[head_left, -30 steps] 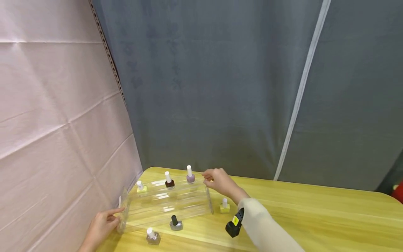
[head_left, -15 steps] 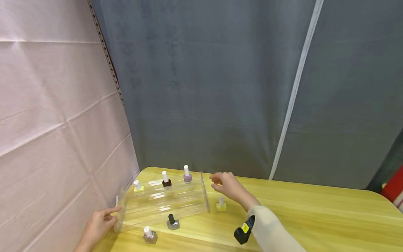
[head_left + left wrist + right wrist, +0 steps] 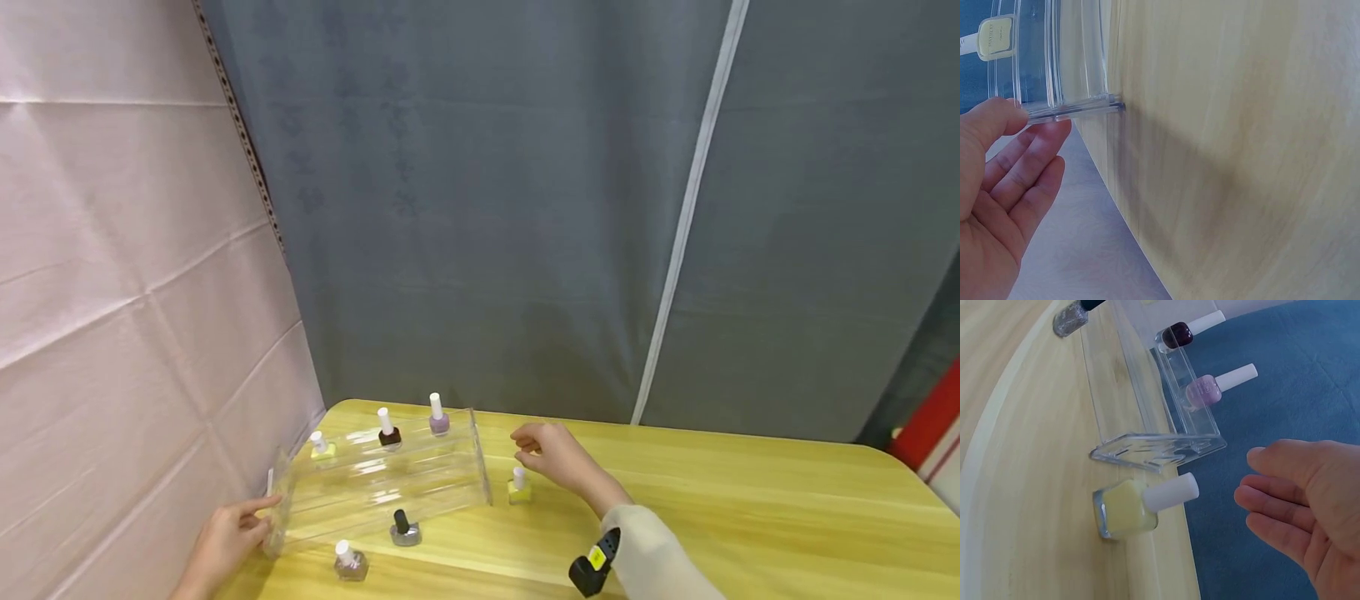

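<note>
A clear stepped display rack [image 3: 382, 483] stands on the table, its left end panel pinched between the thumb and fingers of my left hand [image 3: 1013, 169]. On its top step are three nail polish bottles: pale yellow [image 3: 323, 451], dark red [image 3: 389, 436] and lilac [image 3: 439, 424]. Beyond the rack's right end, my right hand [image 3: 558, 457] hovers with loosely bent fingers and nothing in them. Just below that hand, a yellow nail polish bottle [image 3: 1125, 509] with a white cap sits upright on the table, apart from the fingers.
In front of the rack stand a glittery grey bottle with a black cap [image 3: 406, 533] and a greyish one with a white cap [image 3: 351, 567]. A pale cloth wall [image 3: 150, 375] borders the left side. A dark curtain [image 3: 487, 208] hangs behind the yellow wooden table [image 3: 712, 500].
My right hand has come off the rack's upper right corner and moved right and slightly down, closer to the yellow bottle. The left hand keeps its grip. The head view has shifted slightly right.
</note>
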Available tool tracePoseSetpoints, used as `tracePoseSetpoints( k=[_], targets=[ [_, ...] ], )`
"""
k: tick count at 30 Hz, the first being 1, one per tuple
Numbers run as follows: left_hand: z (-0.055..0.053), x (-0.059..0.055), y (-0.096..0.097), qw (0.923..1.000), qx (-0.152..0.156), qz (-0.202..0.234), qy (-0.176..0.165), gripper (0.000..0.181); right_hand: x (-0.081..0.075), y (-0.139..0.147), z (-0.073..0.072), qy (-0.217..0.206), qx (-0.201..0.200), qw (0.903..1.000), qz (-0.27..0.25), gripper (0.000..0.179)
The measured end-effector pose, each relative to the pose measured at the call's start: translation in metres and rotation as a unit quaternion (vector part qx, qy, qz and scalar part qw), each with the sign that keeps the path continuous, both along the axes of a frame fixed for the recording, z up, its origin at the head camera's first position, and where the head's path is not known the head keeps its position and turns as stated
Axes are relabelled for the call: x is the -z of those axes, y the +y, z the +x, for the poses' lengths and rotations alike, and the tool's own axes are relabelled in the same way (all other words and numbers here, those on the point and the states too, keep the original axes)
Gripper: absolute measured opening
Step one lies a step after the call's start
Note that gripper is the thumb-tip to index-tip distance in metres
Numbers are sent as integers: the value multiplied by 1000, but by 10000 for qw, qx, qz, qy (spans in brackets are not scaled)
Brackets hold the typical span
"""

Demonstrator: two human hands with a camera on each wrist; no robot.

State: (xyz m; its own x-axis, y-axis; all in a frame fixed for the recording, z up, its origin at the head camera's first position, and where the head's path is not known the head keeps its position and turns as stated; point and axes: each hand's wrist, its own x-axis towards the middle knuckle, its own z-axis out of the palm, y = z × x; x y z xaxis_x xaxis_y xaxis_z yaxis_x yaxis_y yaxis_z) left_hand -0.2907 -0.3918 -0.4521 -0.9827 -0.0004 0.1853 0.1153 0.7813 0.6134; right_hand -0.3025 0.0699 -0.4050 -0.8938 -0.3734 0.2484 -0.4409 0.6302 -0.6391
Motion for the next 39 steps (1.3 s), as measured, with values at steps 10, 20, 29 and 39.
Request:
tracePoseSetpoints(
  k=[10,20,29,39],
  targets=[
    [1,0,-1,9999,-24,-130,77,37,11,9,5,-88,13,10000,38,26],
    [1,1,-1,9992,42,-106,376,36,30,18,6,65,215,9997,107,24],
    [0,3,-1,9996,17,-100,280,36,44,19,8,-72,237,9997,84,21],
    [1,2,0,9993,29,-66,380,35,56,15,3,-239,162,9996,-81,21]
  ],
)
